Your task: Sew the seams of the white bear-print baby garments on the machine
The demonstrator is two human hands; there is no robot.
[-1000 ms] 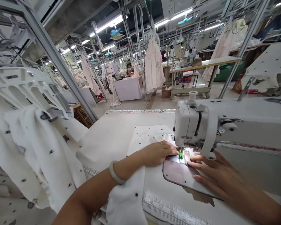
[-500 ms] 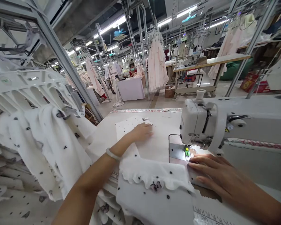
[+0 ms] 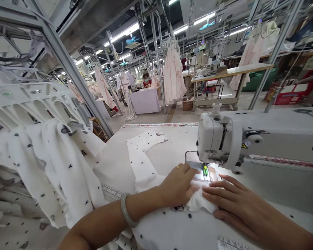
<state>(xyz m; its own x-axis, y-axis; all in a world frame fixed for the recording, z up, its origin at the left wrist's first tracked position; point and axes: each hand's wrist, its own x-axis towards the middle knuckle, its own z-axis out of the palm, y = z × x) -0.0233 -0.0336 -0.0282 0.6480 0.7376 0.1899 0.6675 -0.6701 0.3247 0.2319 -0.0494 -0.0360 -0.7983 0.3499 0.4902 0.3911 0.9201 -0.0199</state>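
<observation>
A white sewing machine (image 3: 250, 139) stands on the pale table (image 3: 120, 163) at the right. White fabric with small dark spots (image 3: 143, 163) lies across the table toward the needle area. My left hand (image 3: 178, 185), with a ring and a pale bangle at the wrist, presses on a bunched fold of this fabric just in front of the green presser foot (image 3: 205, 170). My right hand (image 3: 232, 198) lies flat on the cloth beside it, fingers stretched toward the needle plate.
A white plastic rack (image 3: 36, 104) hung with several spotted white pieces fills the left. A ruler strip (image 3: 112, 190) runs along the table's front edge. Beyond are hanging pale garments (image 3: 173, 76), metal frames, other tables and a seated person (image 3: 146, 78).
My left hand came back from the far fabric piece to the needle area. The folded cloth moved up under both hands beside the presser foot.
</observation>
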